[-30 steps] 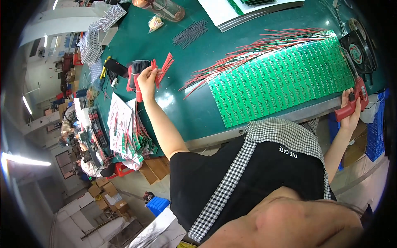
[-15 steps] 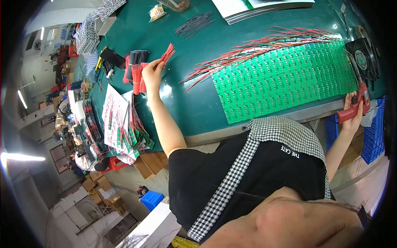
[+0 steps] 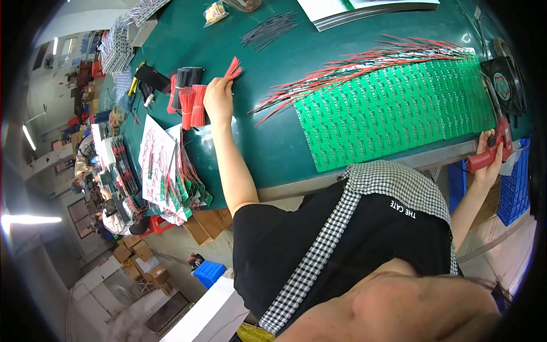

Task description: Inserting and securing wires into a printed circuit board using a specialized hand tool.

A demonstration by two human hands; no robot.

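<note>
My left hand (image 3: 219,101) is closed on a small bunch of red wires (image 3: 233,68), which fans out beyond the fingertips over the green table. Just left of that hand stand tied bundles of red wires (image 3: 197,107) and a dark bundle (image 3: 190,76). At the far right my right hand (image 3: 488,165) grips a red soldering gun (image 3: 502,140) by its handle, with its tip pointing away from me. A sheet of green circuit boards (image 3: 376,117) covers the table in front of me. Red and black wires (image 3: 342,74) lie along its far edge.
A black fan (image 3: 503,82) stands right of the boards. Loose black wires (image 3: 270,29) and a white board stack (image 3: 370,16) lie farther back. Wired boards on white sheets (image 3: 162,165) rest at the table's left end. Blue crates (image 3: 515,188) sit below on the right.
My left hand has shifted slightly right, still holding the red wires, and its back has turned more into view. My right hand and the soldering gun have moved very little.
</note>
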